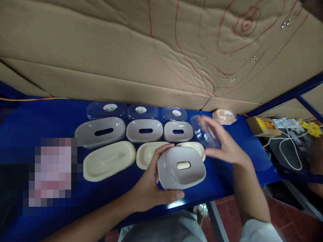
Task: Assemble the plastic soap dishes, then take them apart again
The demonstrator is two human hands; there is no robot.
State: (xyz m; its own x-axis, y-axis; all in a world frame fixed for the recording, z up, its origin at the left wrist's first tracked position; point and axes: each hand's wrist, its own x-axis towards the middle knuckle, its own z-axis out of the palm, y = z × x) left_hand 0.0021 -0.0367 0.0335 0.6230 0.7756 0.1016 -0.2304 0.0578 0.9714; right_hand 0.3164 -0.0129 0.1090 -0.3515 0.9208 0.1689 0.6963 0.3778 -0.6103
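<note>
My left hand (pixel 156 188) grips a grey oval container (pixel 181 168) with a slot in its base, tilted above the table's front edge. Cream shows through the slot. To its right, my right hand (pixel 222 141) holds a clear plastic lid (pixel 205 134) on edge, slightly blurred. Behind them stand three grey slotted containers in a row, large (pixel 113 126), medium (pixel 144 136) and small (pixel 178 136). Cream trays lie in front, a large one (pixel 109 161), a medium one (pixel 146 154) and a third (pixel 200 148) partly hidden by the held container. Clear lids with round labels (pixel 110 107) line the back.
A pinkish container with a clear lid (pixel 223 116) sits at the back right of the blue table (pixel 237 174). Farther right are a cardboard box (pixel 262 126), a white cable (pixel 299 164) and a person's arm (pixel 316 168). A cardboard wall (pixel 101 47) rises behind. A pixelated patch covers the left.
</note>
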